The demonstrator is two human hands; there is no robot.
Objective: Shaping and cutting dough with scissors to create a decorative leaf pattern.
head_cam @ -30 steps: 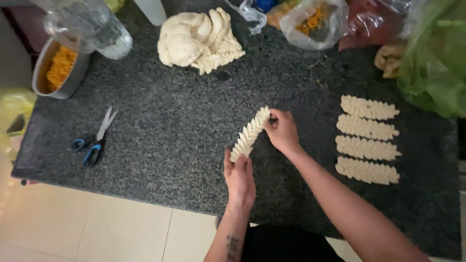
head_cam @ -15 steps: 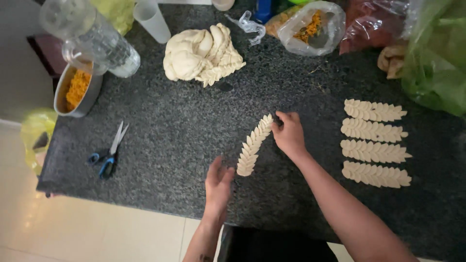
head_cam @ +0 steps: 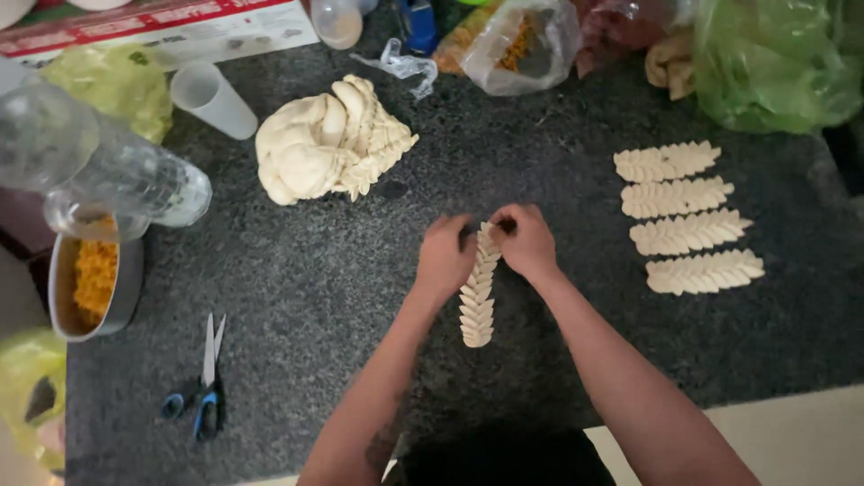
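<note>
A long braided strip of pale dough (head_cam: pixel 476 301) lies on the dark speckled counter (head_cam: pixel 360 297), running toward me. My left hand (head_cam: pixel 445 255) and my right hand (head_cam: pixel 526 238) both pinch its far end, one on each side. To the right, several finished braided dough strips (head_cam: pixel 688 217) lie side by side in a column. A large lump of dough (head_cam: pixel 326 141), partly cut into leaf shapes, sits at the back centre-left.
Blue-handled scissors (head_cam: pixel 202 382) lie at the front left. A metal pot of orange filling (head_cam: pixel 90 279) and an overturned clear bottle (head_cam: pixel 99 171) sit at the left edge. A plastic cup (head_cam: pixel 211 97), plastic bags (head_cam: pixel 522 40) and a green bag (head_cam: pixel 774 63) line the back.
My left hand has moved from the strip's near end up to its far end, beside my right hand. The strip now lies straighter, pointing toward me. The camera view has shifted.
</note>
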